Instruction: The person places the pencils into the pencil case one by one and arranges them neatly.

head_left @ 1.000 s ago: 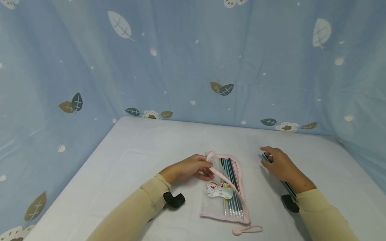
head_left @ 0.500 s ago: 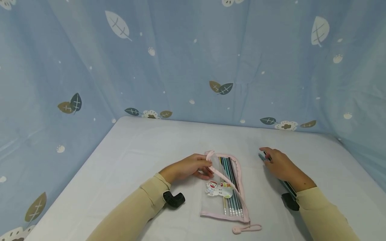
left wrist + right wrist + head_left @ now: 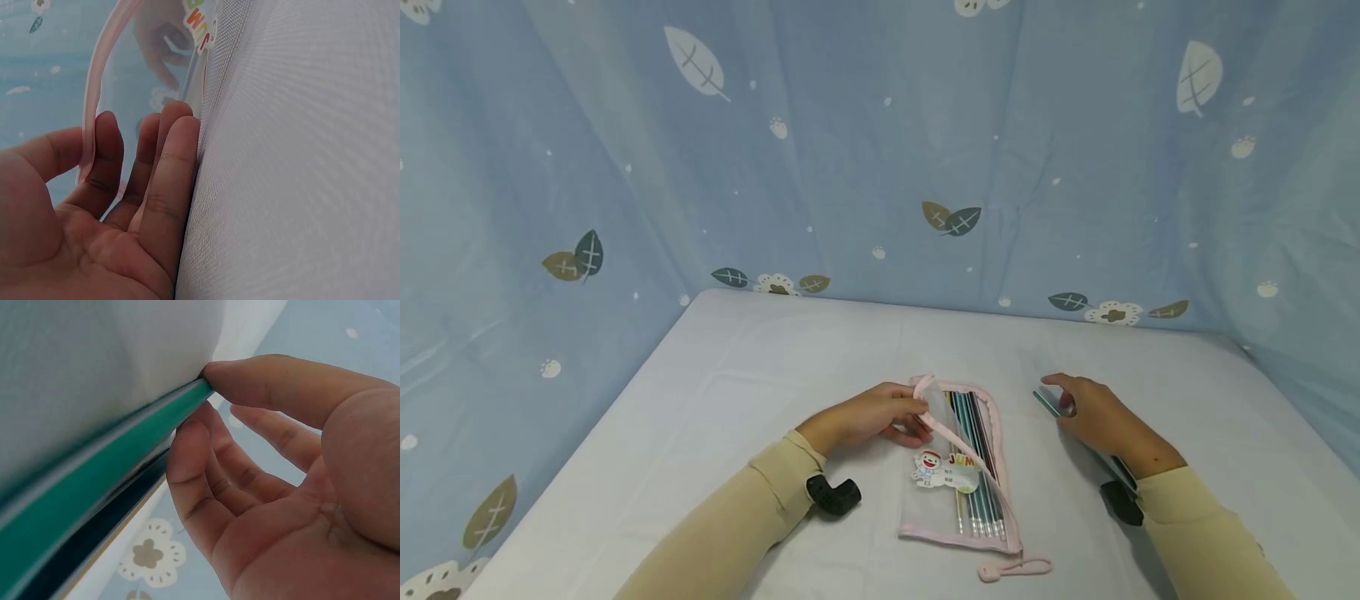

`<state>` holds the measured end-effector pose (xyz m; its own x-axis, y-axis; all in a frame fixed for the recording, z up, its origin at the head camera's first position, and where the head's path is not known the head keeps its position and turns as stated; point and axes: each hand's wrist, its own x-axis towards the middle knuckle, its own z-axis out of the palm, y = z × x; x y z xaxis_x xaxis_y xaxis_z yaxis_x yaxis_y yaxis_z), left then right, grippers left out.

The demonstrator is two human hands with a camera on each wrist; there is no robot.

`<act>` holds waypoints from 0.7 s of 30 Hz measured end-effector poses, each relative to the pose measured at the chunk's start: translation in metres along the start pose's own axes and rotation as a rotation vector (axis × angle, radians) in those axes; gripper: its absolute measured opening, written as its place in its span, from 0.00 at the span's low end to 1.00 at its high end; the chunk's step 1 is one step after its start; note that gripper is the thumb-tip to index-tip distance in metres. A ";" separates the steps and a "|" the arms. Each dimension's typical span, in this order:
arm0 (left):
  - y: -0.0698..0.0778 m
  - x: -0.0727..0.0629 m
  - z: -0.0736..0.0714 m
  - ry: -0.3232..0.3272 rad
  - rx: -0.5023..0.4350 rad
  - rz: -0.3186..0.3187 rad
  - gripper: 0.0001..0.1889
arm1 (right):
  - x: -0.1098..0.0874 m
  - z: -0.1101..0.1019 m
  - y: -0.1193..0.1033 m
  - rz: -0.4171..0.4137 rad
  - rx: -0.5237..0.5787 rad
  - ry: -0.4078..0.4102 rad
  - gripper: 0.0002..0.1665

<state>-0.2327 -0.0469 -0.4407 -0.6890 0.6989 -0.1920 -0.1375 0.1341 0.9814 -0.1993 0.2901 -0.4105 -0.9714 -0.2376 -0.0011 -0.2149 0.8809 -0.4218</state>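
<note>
A clear mesh pencil case (image 3: 925, 512) with pink edging and a cartoon label lies in the middle of the table, several pencils (image 3: 981, 492) inside it. My left hand (image 3: 872, 415) pinches its pink edge (image 3: 90, 119) between thumb and forefinger, lifting the flap; the other fingers are beneath. To the right, my right hand (image 3: 1105, 417) has its thumb and fingertips at a green pencil (image 3: 125, 450), seemingly pinching it near the end. A dark pencil (image 3: 100, 544) lies beside it. In the head view the hand and wrist cover much of these pencils.
The pink zip pull (image 3: 1015, 570) hangs off the case's near corner onto the white table (image 3: 775, 358). A blue curtain (image 3: 850, 150) with leaf prints encloses the back and sides. Black wrist mounts (image 3: 833, 497) sit below both wrists.
The green pencil's far end has swung left and out past my right fingertips, and that hand's fingers have shifted slightly towards me. My left hand and the case have stayed put.
</note>
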 end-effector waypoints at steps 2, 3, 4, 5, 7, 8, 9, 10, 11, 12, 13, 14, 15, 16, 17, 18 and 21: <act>0.000 0.000 0.000 0.000 0.001 -0.002 0.11 | 0.000 0.001 -0.001 -0.005 -0.005 0.006 0.37; 0.000 0.000 0.000 -0.001 0.003 -0.001 0.11 | 0.000 0.001 -0.001 -0.008 -0.008 0.009 0.37; 0.000 0.000 0.000 -0.004 0.006 0.003 0.12 | 0.000 0.001 -0.001 -0.010 -0.010 0.010 0.37; 0.000 0.000 0.000 -0.005 0.007 0.006 0.12 | -0.001 0.001 -0.002 -0.012 -0.010 0.012 0.37; -0.001 0.000 0.000 -0.008 0.006 0.008 0.12 | 0.000 0.001 -0.002 -0.015 -0.011 0.014 0.37; -0.001 0.000 0.000 -0.010 0.005 0.008 0.12 | 0.000 0.001 -0.003 -0.014 -0.010 0.015 0.38; -0.001 0.000 0.000 -0.012 0.007 0.011 0.12 | 0.000 0.001 -0.004 -0.006 -0.006 0.017 0.38; -0.001 0.000 0.000 -0.011 0.004 0.008 0.12 | 0.000 0.001 -0.005 0.001 -0.003 0.022 0.38; -0.001 0.000 0.000 -0.011 0.002 0.004 0.12 | 0.000 0.001 -0.006 0.008 0.000 0.027 0.39; -0.001 0.000 0.000 -0.010 0.000 0.001 0.12 | 0.000 0.000 -0.007 0.012 0.002 0.035 0.39; -0.001 0.000 0.000 -0.010 0.000 0.002 0.12 | 0.000 0.000 -0.007 0.015 0.005 0.045 0.39; -0.001 0.000 0.000 -0.009 -0.001 0.000 0.11 | 0.000 0.000 -0.008 0.018 0.010 0.054 0.40; -0.001 0.000 0.000 -0.008 -0.002 0.000 0.11 | 0.000 0.000 -0.009 0.020 0.017 0.062 0.40; -0.001 0.001 0.000 -0.007 -0.005 -0.003 0.11 | 0.000 0.000 -0.009 0.016 0.020 0.069 0.40; -0.001 0.001 -0.001 -0.008 -0.005 -0.002 0.11 | 0.000 0.000 -0.010 0.010 0.021 0.074 0.40; -0.001 0.001 -0.001 -0.009 -0.004 0.002 0.11 | -0.001 -0.001 -0.010 0.003 0.023 0.080 0.40; -0.001 0.001 -0.001 -0.016 -0.005 0.005 0.11 | -0.002 -0.002 -0.013 -0.013 0.024 0.091 0.40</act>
<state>-0.2339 -0.0475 -0.4420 -0.6783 0.7106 -0.1870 -0.1375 0.1272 0.9823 -0.1944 0.2805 -0.4034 -0.9738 -0.2099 0.0869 -0.2265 0.8674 -0.4430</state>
